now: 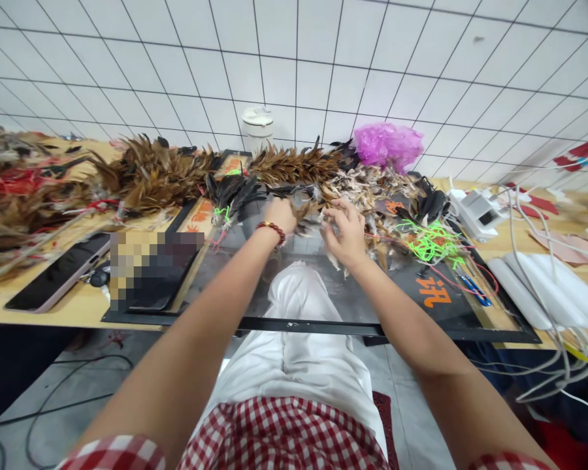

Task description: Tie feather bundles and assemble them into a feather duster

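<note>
Over the dark, glass-like panel (353, 297) both my hands work close together. My left hand (280, 217), with a red bead bracelet at its wrist, is closed, and brown feathers (302, 211) stick out at its fingertips. Facing it, my right hand (345, 230) has bent fingers, with the thumb and forefinger apart, beside a loose pile of mottled feathers (365, 189). A bunch of black feathers (232, 194) with bright green ties lies left of my left hand. Motion blur softens the fingers.
Brown feather garlands (298, 163) line the back, beside a white cup (258, 124) and a pink plastic bag (388, 145). Green strings (431, 241) lie right. A phone (59, 271) rests left; white devices (551, 290) with cables stand right. Tiled wall behind.
</note>
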`<action>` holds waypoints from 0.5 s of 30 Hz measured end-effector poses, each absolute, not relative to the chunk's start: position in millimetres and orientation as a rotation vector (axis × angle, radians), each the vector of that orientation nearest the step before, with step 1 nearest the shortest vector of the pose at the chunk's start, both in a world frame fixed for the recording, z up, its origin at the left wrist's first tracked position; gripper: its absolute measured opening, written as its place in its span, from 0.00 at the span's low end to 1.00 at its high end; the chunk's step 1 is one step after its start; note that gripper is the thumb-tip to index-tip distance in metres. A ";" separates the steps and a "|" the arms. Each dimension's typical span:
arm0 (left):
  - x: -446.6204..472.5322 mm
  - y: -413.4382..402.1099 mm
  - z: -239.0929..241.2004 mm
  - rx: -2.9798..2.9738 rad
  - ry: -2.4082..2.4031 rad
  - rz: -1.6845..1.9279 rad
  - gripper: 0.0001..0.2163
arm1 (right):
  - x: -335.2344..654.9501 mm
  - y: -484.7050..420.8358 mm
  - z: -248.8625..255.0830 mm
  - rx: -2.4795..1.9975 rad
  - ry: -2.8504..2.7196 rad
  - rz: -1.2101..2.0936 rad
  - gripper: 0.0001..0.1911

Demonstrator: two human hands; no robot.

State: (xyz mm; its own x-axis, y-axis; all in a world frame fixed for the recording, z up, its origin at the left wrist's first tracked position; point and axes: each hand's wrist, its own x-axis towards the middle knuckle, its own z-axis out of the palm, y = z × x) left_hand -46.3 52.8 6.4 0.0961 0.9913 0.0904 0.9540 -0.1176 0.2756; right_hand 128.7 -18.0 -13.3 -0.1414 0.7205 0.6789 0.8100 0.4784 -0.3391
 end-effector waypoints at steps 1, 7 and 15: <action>-32.7 50.8 4.1 2.268 1.877 0.436 0.17 | 129.6 -18.0 -12.4 -1.271 -1.877 -0.161 0.13; -6.3 42.5 -3.4 2.333 1.642 0.712 0.20 | 137.0 -12.1 -13.4 -1.290 -1.787 -0.208 0.13; -55.3 100.1 14.6 2.235 2.155 0.619 0.17 | 138.7 -6.3 -18.3 -1.335 -1.752 -0.189 0.14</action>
